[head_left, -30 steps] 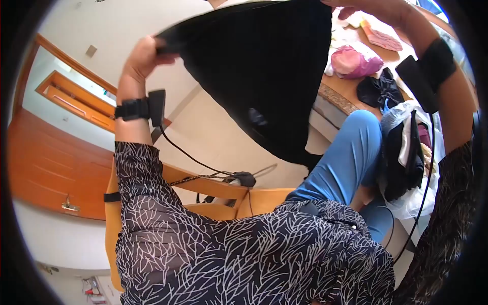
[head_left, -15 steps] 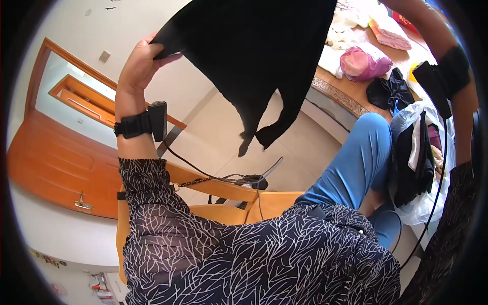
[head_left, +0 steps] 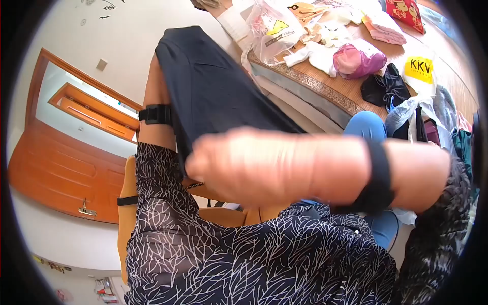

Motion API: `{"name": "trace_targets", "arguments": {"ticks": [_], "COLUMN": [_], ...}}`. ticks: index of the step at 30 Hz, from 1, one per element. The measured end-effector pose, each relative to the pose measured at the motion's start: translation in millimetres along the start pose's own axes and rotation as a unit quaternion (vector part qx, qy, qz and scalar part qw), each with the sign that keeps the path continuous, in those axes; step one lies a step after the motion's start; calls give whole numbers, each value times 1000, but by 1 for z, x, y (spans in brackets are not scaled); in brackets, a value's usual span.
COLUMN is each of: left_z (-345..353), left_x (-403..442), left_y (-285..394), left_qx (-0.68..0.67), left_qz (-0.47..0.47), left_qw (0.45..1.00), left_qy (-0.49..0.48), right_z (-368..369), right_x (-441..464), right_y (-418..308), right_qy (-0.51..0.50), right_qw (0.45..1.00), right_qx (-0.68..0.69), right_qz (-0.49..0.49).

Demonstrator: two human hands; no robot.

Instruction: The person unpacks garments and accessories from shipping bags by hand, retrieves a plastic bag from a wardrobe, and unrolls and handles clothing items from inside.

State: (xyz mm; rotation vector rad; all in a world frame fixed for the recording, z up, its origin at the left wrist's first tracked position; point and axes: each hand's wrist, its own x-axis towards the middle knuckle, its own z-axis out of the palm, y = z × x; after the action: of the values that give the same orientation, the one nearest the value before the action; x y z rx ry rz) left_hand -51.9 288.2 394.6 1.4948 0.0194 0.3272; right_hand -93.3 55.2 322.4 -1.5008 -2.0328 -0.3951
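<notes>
A black stretchy garment with visible seams hangs in front of me, its upper end draped over my raised left hand. Cloth covers the fingers of that hand, so their grip is hidden. My right hand, smeared by motion, crosses in front of my chest. Its fingers are curled at the garment's near left edge. Black straps circle both wrists.
On the wooden table lie a pink-purple bundle, a black cloth bundle, plastic bags and a folded pink cloth. A bag of clothes sits beside my knee. Behind the garment is a wooden chair.
My right hand has swung from the upper right across to the garment's left edge. The garment, spread high before, now drapes over my left hand, which has shifted slightly right.
</notes>
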Motion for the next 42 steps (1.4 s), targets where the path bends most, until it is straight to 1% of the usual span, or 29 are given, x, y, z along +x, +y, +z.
{"name": "trace_targets", "arguments": {"ticks": [1, 3, 4, 5, 6, 7, 8, 9, 11, 13, 15, 17, 20, 21, 23, 25, 27, 29, 30, 31, 33, 34, 36, 37, 39, 40, 41, 42], "left_z": [2, 4, 5, 6, 9, -12, -49, -69, -66, -53, -39, -30, -26, -31, -51, -78, -97, -90, -47, -43, -42, -44, -44, -41, -48, -43, -30, -14], "left_x": [-3, -10, -8, -9, -7, 7, 30, 43, 40, 36, 30, 24, 21, 22, 30, 26, 21, 8, -6, -9, -11, -10, -9, -11, 12, 15, 15, 13], "left_y": [6, 19, 26, 30, 33, 38, 45, 50, 59, 65, 64, 68, 79, 85, 98, 107, 107, 91, 91, 85, 76, 79, 70, 67, 69, 69, 69, 67], "left_qx": [-6, 6, 23, 41, 100, 35, -31, -97, -95, -88, -83, -78, -60, -50, -25, 12, 38, 22, -38, -23, 9, -9, -43, -58, -158, -185, -213, -220], "left_qz": [18, 49, 61, 72, 88, 74, 58, 42, 27, 18, 26, 47, 79, 98, 139, 190, 210, 165, 8, 44, 111, 48, 60, 68, 52, 59, 64, 81], "left_qw": [1000, 999, 998, 997, 991, 995, 985, 961, 956, 953, 959, 964, 971, 975, 980, 980, 977, 985, 974, 982, 988, 984, 981, 979, 927, 915, 902, 913], "left_qy": [-9, -14, -14, -6, 32, -65, -162, -257, -277, -289, -270, -251, -215, -196, -141, -54, 9, -39, -222, -184, -109, -169, -181, -186, -335, -353, -371, -334], "right_z": [10, 28, 33, 36, 34, 34, 34, 37, 49, 53, 50, 43, 41, 41, 47, 64, 53, 23, 33, 24, 22, 18, 15, 15, 18, 24, 27, 40], "right_x": [-1, -10, -19, -29, -34, -40, -46, -54, -72, -86, -100, -98, -86, -85, -94, -122, -131, -122, -130, -130, -133, -134, -135, -130, -118, -118, -111, -102], "right_y": [-20, -23, -21, -17, -12, -9, -8, -4, 13, 45, 83, 112, 122, 128, 133, 157, 163, 146, 167, 168, 181, 182, 183, 178, 167, 167, 150, 143], "right_qy": [-86, -185, -150, -141, -131, -122, -118, -135, -173, -107, 102, 210, 132, 31, 48, 130, 212, 276, 300, 294, 322, 305, 268, 254, 227, 165, 119, 72], "right_qw": [972, 937, 942, 937, 931, 924, 922, 913, 895, 911, 902, 875, 878, 847, 811, 757, 698, 732, 729, 733, 718, 722, 726, 733, 747, 846, 826, 866], "right_qx": [196, 253, 254, 264, 273, 284, 264, 265, 264, 163, 138, 138, 290, 347, 316, 376, 430, 354, 427, 434, 419, 395, 347, 358, 380, 260, 299, 227], "right_qz": [102, 153, 158, 181, 203, 224, 258, 278, 316, 363, 396, 414, 358, 402, 491, 518, 532, 512, 443, 434, 453, 479, 529, 519, 497, 435, 463, 439]}}
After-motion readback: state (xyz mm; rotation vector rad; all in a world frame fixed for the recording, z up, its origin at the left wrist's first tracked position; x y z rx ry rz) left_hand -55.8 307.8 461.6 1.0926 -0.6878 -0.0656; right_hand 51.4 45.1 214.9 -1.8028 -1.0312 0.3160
